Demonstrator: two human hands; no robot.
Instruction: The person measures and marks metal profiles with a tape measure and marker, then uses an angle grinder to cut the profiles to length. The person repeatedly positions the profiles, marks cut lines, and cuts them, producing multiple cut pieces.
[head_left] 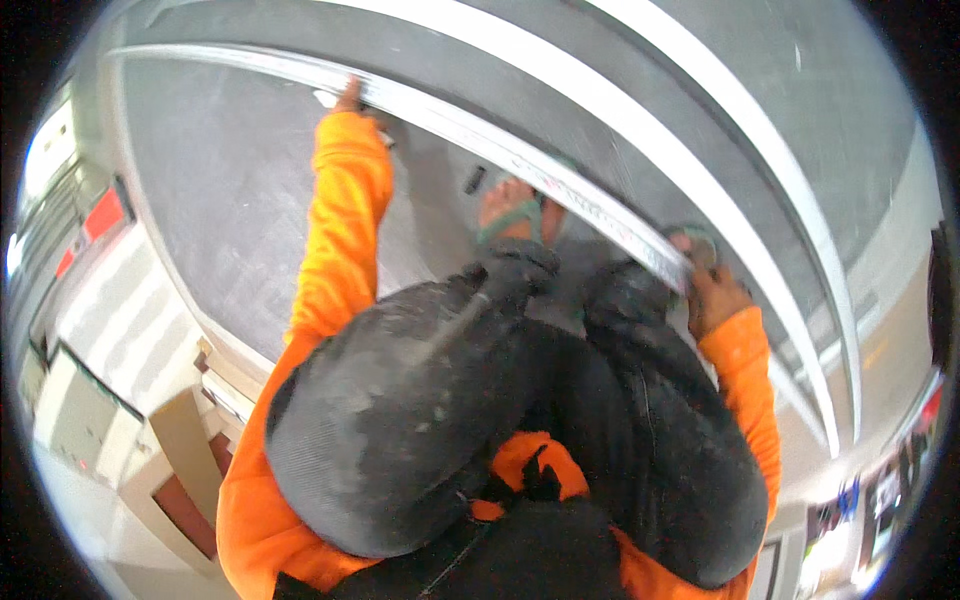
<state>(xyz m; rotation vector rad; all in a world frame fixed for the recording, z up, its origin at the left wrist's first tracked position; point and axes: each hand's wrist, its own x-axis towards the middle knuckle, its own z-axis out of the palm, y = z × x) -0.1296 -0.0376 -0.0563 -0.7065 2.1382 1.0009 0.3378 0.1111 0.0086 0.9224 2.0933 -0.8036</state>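
Note:
A long, narrow white metal-looking profile (500, 150) with print along its face runs slantwise in front of me, from the far left to beside my right knee. My left hand (352, 98) grips it towards its left part, a finger laid over its face. At its right end my right hand (717, 298) is closed around the edge, the fingers bent and partly hidden. A small white scrap (326, 98) lies beside my left hand. On the grey surface below the profile is a small black piece (475, 180), close to my sandalled foot (515, 210).
Two more long white strips, a nearer one (600, 110) and a farther one (745, 110), lie beyond the profile on the grey surface (220, 150). My bent knees take up the near middle. Cardboard-coloured boxes (175, 445) stand at the lower left.

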